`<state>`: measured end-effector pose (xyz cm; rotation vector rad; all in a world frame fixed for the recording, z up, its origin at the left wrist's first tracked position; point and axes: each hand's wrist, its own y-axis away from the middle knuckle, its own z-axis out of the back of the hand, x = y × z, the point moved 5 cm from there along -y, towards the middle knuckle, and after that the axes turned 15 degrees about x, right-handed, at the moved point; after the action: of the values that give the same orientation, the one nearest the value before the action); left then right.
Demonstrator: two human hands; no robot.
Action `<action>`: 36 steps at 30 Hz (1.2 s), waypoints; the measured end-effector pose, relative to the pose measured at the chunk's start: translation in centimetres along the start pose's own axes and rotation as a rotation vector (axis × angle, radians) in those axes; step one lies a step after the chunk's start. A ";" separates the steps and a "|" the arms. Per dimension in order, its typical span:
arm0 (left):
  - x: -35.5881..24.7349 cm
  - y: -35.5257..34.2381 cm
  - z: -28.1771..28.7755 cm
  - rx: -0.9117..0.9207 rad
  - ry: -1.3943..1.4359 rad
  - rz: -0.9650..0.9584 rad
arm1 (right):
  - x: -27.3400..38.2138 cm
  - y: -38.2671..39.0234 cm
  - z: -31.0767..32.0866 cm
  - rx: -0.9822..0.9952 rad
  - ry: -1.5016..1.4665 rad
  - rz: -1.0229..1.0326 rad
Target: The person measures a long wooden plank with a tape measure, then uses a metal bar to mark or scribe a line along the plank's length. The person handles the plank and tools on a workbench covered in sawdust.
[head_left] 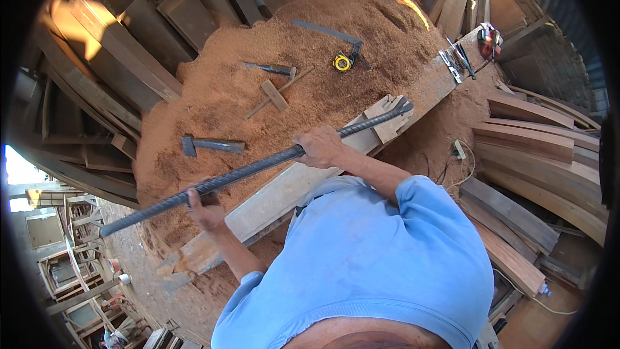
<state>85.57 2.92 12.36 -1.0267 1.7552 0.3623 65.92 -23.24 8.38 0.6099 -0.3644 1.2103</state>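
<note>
My left hand (pixel 205 212), slightly blurred, grips the lower-left part of a long dark ribbed metal bar (pixel 255 167). My right hand (pixel 318 147) is closed round the same bar further up to the right. The bar lies diagonally across my front, its upper end over a notched wooden block (pixel 389 129) on a long pale plank (pixel 258 210). Beyond the bar, a yellow tape measure (pixel 342 62), a metal square (pixel 316 27), a hammer-like tool (pixel 213 145), another dark tool (pixel 271 68) and two crossed wooden pieces (pixel 274 95) lie on sawdust (pixel 219 90).
Metal tools (pixel 450 66) and a red-and-black tool (pixel 489 42) sit at the plank's far right end. Stacked boards line the back, left (pixel 110 45) and right (pixel 529 161). A white cable (pixel 471 161) runs at right. A cluttered workshop area (pixel 71 265) shows at lower left.
</note>
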 end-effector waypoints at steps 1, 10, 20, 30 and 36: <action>-2.0 -1.4 -2.0 0.079 -0.086 -0.101 | 0.3 0.1 0.1 -0.006 -0.029 0.007; -10.9 -10.3 -17.1 0.603 0.351 -0.363 | -4.0 1.0 2.8 -0.230 -0.128 -0.035; -9.5 -12.8 -28.6 0.765 0.294 -0.346 | -8.9 3.1 6.3 -0.421 -0.284 -0.035; -15.5 -12.1 -21.7 0.663 0.498 -0.516 | -9.4 3.5 4.3 -0.424 -0.227 -0.047; -16.6 -7.4 -6.0 0.346 0.283 -0.500 | -3.3 1.7 0.6 -0.215 -0.042 0.089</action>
<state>89.41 2.44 31.13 -1.2523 1.6534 -0.4038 63.25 -25.74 7.37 0.4371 -0.5539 1.2256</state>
